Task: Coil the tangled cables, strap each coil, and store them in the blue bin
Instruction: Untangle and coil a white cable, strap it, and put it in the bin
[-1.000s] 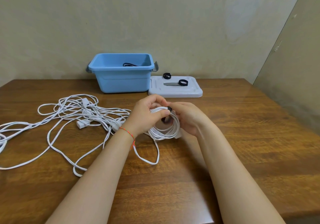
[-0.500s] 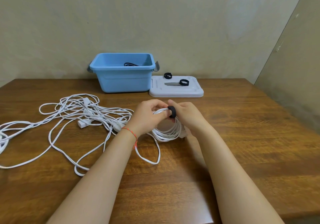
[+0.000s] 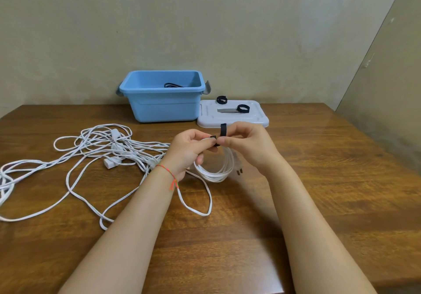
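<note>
Bin: blue plastic bin [image 3: 164, 109], upper centre, open; a dark coiled cable [image 3: 173, 85] lies inside.
Lid: white lid [image 3: 230, 120] flat beside the bin, carrying two black strap loops [image 3: 242, 108].
Left hand [image 3: 190, 150]: pinches the white cable coil [image 3: 218, 168].
Right hand [image 3: 246, 148]: pinches the black strap [image 3: 222, 132] on the coil.
Tangle: white cables [image 3: 98, 157], centre left on the wooden table [image 3: 319, 179].

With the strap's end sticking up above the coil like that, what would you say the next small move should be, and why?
Probably fold the free end of the black strap down and press it closed around the white coil. The right hand pinches that end upright, the left hand holds the coil's top, and the strap looks not yet fastened. The coil cannot go into the blue bin before that.
</note>
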